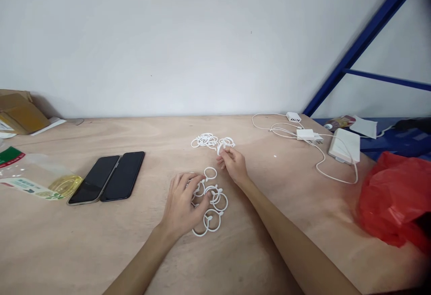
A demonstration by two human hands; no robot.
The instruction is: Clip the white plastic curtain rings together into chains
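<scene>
Two heaps of white plastic rings lie mid-table: a far heap [208, 141] and a nearer heap [213, 205]. My right hand [233, 165] is at the edge of the far heap, its fingers pinched on one white ring [220, 148]. My left hand [183, 200] rests palm down on the near heap, fingers curled over several rings; whether it grips one is hidden.
Two black phones [107, 177] lie side by side at the left, beside a clear plastic bag [37, 176] and a cardboard box [18, 112]. White chargers with cables [305, 134], a white box [344, 145] and a red plastic bag [393, 196] sit at the right, below a blue metal frame [363, 39].
</scene>
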